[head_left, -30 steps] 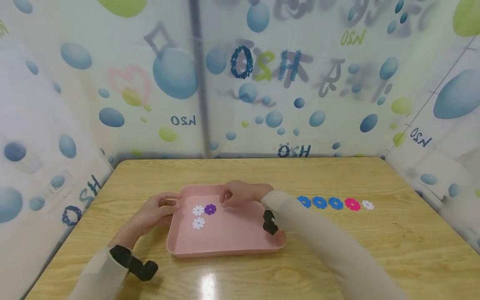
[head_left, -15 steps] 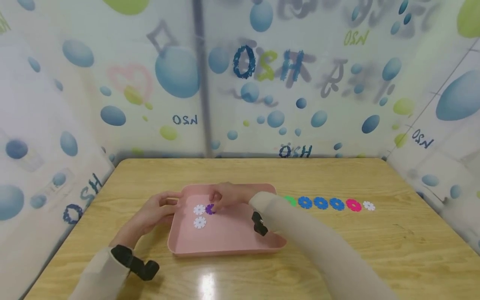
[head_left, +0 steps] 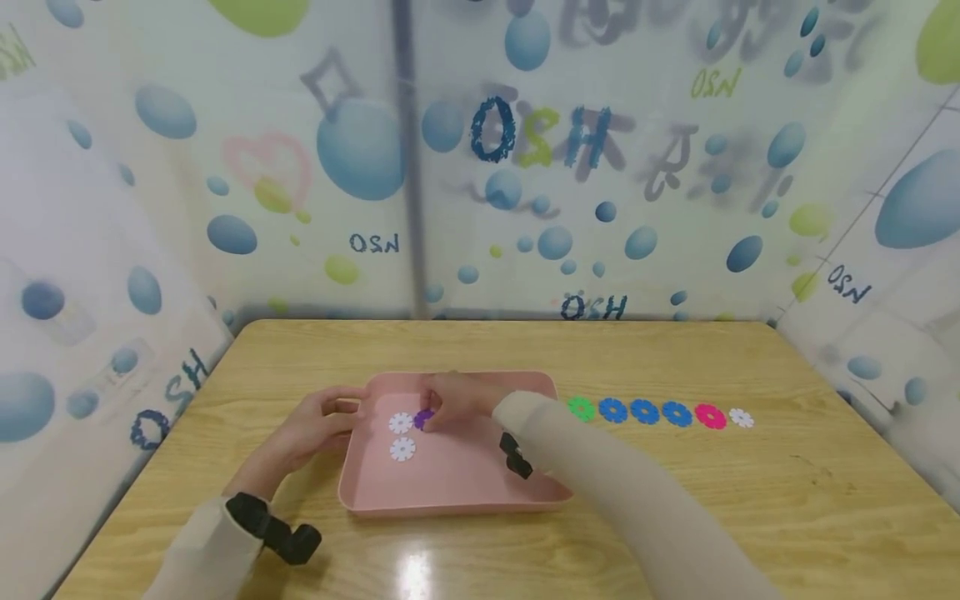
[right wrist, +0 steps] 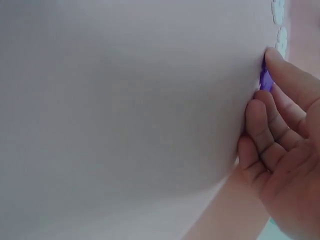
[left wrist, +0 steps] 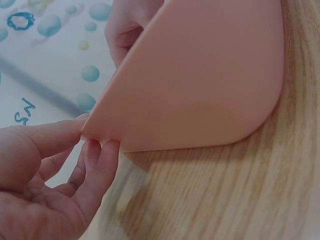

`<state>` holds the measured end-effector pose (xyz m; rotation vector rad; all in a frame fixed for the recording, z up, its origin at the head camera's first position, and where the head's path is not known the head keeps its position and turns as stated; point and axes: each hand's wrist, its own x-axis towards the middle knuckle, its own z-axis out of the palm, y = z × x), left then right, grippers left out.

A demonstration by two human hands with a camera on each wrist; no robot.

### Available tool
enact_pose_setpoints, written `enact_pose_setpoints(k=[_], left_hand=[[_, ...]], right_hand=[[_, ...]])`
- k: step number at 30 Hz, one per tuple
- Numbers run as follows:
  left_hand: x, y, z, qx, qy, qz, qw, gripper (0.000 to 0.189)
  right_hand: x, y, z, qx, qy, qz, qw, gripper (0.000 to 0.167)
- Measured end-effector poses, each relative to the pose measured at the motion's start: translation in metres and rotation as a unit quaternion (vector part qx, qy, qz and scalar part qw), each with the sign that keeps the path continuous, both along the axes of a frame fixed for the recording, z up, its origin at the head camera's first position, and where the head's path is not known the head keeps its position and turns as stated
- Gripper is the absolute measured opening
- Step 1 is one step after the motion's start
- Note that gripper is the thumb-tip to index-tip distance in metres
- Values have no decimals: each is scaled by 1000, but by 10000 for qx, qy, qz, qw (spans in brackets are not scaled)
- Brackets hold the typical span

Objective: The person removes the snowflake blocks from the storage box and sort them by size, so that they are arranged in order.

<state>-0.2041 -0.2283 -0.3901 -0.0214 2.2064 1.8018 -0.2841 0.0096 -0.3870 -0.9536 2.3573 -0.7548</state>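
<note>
A pink tray (head_left: 450, 505) lies on the table. My left hand (head_left: 318, 427) is at its left side; in the left wrist view, the thumb and fingertips of that hand (left wrist: 65, 175) pinch the tray's rim. Inside the tray, my right hand (head_left: 461, 397) reaches down over a purple snowflake disc (head_left: 421, 419), partly covered by the fingers. Up close in the right wrist view, the thumb and fingers of the right hand (right wrist: 285, 135) pinch the purple disc (right wrist: 266, 80) at the tray floor. Two white snowflake discs (head_left: 401, 423) (head_left: 402, 449) lie left of it.
On the table right of the tray runs a row of discs: a green one (head_left: 581, 409), several blue ones (head_left: 645, 412), a pink one (head_left: 710, 416) and a small white one (head_left: 741, 418). A patterned curtain (head_left: 480, 233) hangs behind the wooden table (head_left: 675, 517).
My right hand has moved left inside the tray onto the purple disc and pinches it. The green disc has come out from behind the right sleeve. My left hand stays at the rim.
</note>
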Motion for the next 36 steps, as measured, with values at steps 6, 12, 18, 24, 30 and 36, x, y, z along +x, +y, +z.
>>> enact_pose_setpoints(k=[6, 12, 18, 24, 30, 36], left_hand=[[3, 3, 2, -58, 34, 11, 10000, 44], [2, 2, 0, -33, 67, 2, 10000, 45], [3, 1, -1, 20, 62, -28, 10000, 45], [2, 0, -1, -94, 63, 24, 9999, 44], [0, 1, 1, -119, 70, 28, 9999, 43], [0, 1, -1, -11, 85, -27, 10000, 44]], right_hand=[[3, -2, 2, 8, -4, -114, 9999, 19], [7, -5, 9, 187, 44, -150, 9997, 18], [8, -7, 11, 243, 231, -60, 9994, 19], [7, -3, 12, 99, 140, 105, 9998, 14], [5, -2, 16, 91, 316, 207, 9992, 9], [5, 11, 23, -71, 544, 211, 9983, 9]])
